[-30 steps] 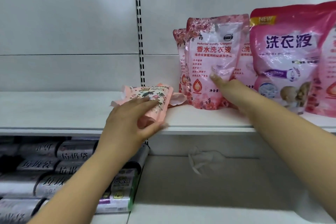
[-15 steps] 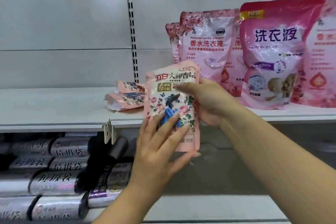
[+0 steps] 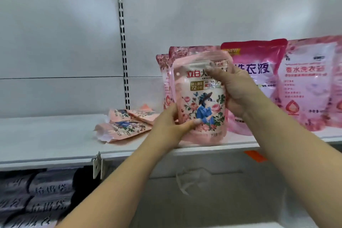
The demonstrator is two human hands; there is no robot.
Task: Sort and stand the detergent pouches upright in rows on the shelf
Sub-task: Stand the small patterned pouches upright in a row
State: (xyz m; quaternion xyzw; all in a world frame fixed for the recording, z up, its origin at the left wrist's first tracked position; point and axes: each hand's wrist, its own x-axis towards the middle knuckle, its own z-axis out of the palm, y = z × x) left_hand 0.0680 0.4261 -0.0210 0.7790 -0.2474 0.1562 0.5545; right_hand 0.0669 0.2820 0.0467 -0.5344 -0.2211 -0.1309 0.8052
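A salmon-pink floral pouch (image 3: 200, 103) stands upright near the front edge of the white shelf (image 3: 55, 140). My left hand (image 3: 173, 122) grips its lower left side, thumb across the front. My right hand (image 3: 233, 87) holds its upper right part, fingers over the top print. Two more of the same pouches (image 3: 125, 124) lie flat on the shelf to the left. Behind and to the right stand rose-patterned pink pouches (image 3: 309, 87) and a magenta-topped pouch (image 3: 259, 65), all upright.
A slotted upright post (image 3: 123, 46) divides the white back panel. Below the shelf at left lie dark rolls of bags (image 3: 46, 196). An orange tag (image 3: 254, 155) sticks to the shelf's front edge at right. The lower shelf bay at right is grey.
The floral pouch went from lying on the shelf, to held in the air below shelf level, to standing on the shelf. Both hands moved up with it.
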